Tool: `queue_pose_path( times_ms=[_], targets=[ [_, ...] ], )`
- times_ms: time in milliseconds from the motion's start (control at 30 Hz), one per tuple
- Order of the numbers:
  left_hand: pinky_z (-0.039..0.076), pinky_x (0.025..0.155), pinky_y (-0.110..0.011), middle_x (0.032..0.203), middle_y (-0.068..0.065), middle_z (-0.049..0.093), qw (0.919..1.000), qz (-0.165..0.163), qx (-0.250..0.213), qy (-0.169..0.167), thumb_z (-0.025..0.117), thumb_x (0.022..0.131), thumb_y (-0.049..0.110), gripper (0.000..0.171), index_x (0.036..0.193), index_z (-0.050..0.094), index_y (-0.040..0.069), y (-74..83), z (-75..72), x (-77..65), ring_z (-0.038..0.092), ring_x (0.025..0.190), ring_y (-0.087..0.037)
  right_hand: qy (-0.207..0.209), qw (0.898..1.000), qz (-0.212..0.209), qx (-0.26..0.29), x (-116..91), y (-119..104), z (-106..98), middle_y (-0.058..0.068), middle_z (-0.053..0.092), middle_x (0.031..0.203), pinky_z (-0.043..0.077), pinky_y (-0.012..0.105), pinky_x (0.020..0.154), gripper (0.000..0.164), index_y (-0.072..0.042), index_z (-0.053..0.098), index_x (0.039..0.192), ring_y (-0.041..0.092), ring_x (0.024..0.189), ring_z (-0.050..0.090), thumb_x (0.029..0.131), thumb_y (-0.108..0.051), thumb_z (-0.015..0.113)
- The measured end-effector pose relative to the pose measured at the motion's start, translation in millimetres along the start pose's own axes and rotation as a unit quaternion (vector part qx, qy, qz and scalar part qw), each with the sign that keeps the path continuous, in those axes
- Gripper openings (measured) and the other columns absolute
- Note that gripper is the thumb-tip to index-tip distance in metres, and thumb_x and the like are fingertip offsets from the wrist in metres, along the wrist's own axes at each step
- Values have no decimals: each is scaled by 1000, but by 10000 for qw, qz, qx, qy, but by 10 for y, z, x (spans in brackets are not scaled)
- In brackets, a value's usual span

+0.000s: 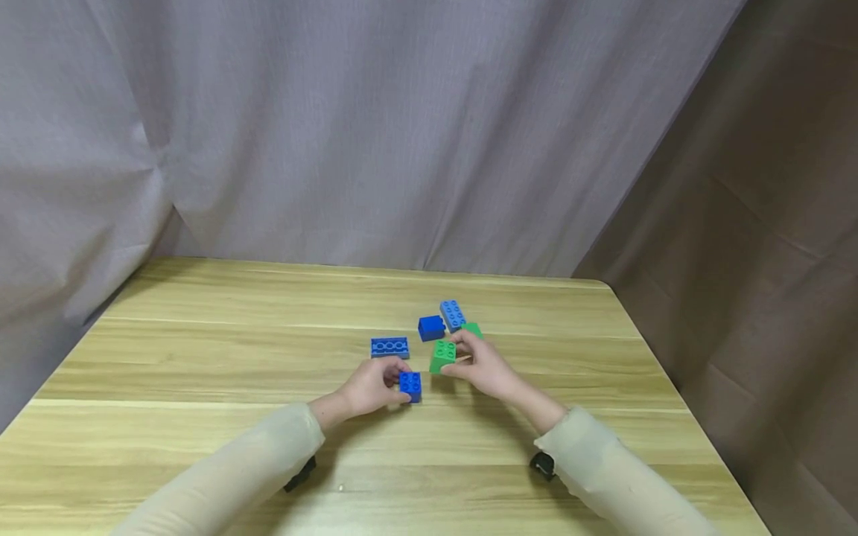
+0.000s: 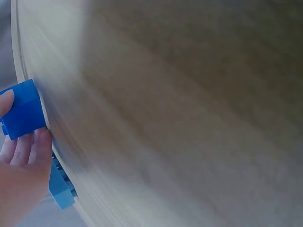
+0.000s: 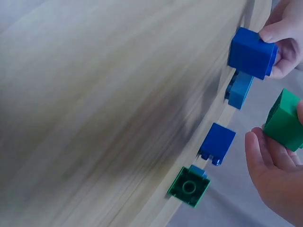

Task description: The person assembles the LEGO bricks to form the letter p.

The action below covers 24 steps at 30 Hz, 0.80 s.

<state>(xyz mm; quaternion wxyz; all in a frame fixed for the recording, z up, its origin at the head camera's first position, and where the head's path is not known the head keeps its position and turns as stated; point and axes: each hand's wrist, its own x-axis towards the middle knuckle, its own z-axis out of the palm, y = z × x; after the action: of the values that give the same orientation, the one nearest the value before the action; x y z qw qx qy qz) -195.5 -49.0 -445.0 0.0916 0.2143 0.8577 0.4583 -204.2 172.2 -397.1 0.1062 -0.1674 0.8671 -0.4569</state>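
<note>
My left hand (image 1: 371, 387) pinches a dark blue square brick (image 1: 410, 387) between thumb and fingers, studs facing up. In the left wrist view the same blue brick (image 2: 23, 109) shows its smooth sides, with the thumb on one face. To its right, my right hand (image 1: 488, 367) grips a green square brick (image 1: 442, 356), its studs also up. The right wrist view shows this green brick (image 3: 285, 119) raised off the wooden table, apart from the blue brick (image 3: 252, 53). Both bricks are close together but not joined.
Just beyond the left hand a lighter blue long brick (image 1: 389, 348) lies on its side on the wooden table (image 1: 221, 335). Farther back are a dark blue brick (image 1: 431, 328), a light blue long brick (image 1: 452, 315) and a second green brick (image 1: 472, 329), partly hidden by the right hand.
</note>
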Motion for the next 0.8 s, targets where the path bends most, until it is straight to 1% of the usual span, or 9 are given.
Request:
queue_pose_path(
  times_ms=[67, 200, 433, 633, 800],
  targets=[
    [55, 83, -35, 97, -8, 67, 10000, -14, 20, -11, 76, 75, 8, 31, 102, 63, 4, 1, -3, -3, 62, 90, -18, -29, 10000, -7, -49, 7, -15, 26, 20, 65, 108, 56, 35, 85, 37, 1, 50, 115, 29, 97, 65, 84, -10, 68],
    [55, 84, -35, 98, -8, 67, 10000, -23, 55, -18, 76, 76, 10, 31, 103, 63, 4, -4, -4, -2, 62, 91, -19, 30, 9998, -16, -195, 20, -50, 79, 16, 64, 106, 56, 33, 82, 39, -2, 54, 116, 25, 96, 63, 83, -14, 71],
    [56, 82, -34, 98, -9, 68, 9999, 104, 68, 14, 76, 76, 10, 32, 103, 62, 1, -10, 0, -2, 63, 90, -19, 108, 9990, -305, -304, 51, -95, 162, 13, 66, 101, 56, 26, 77, 37, -3, 58, 112, 21, 91, 62, 80, -14, 73],
    [56, 81, -31, 98, -10, 67, 9999, 76, 78, 31, 77, 75, 10, 33, 104, 62, 1, -8, -2, -6, 62, 89, -18, 49, 9993, -229, -275, 75, -116, 236, 13, 66, 100, 55, 26, 77, 38, -3, 58, 113, 20, 87, 62, 80, -15, 73],
    [56, 80, -31, 98, -11, 67, 9999, 141, 59, -3, 77, 75, 9, 36, 106, 61, -2, -23, 4, -1, 63, 89, -19, -23, 9995, -70, -312, 83, -87, 291, 12, 66, 100, 55, 26, 75, 40, -4, 57, 115, 18, 83, 63, 81, -15, 73]
  ],
)
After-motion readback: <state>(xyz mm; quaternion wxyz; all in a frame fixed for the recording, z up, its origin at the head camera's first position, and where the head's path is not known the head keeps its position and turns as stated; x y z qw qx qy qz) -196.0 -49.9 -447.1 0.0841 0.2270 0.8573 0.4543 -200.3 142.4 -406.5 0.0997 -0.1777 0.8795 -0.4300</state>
